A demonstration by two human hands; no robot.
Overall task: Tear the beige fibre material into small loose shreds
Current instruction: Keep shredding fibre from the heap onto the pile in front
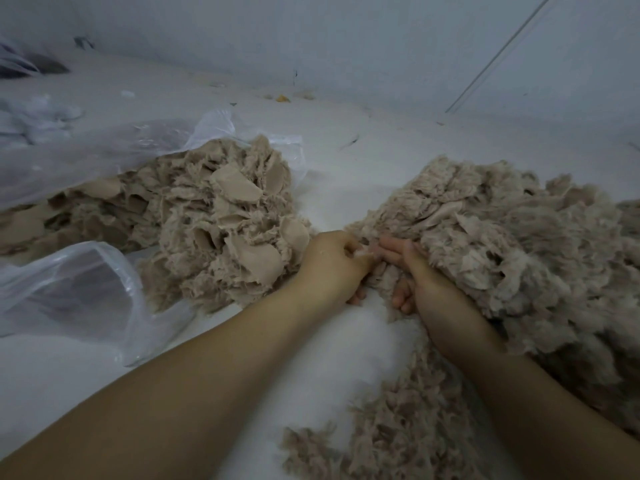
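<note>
- White floor [332, 168] fills the frame, meeting a pale wall [346, 39] along the top; a bare strip of floor runs from the lower middle up between the two heaps.
- Left heap [214, 220]: coarse beige fibre pieces, some flat, spilling toward the centre out of a clear bag [104, 150] that lies open on its side at left. A second clear bag [76, 292] lies at lower left; whether anything is in it cannot be told.
- Right heap [512, 244]: fluffy shreds, spreading from centre right down to the bottom edge.
- Left hand [332, 261], at mid-frame, pinches a small tuft [363, 252] at the near edge of the right heap.
- Right hand [415, 271], touching the left, has its grip curled round fibre on the same edge, fingers pointing up-left.
- Small debris lies along the wall's foot.
</note>
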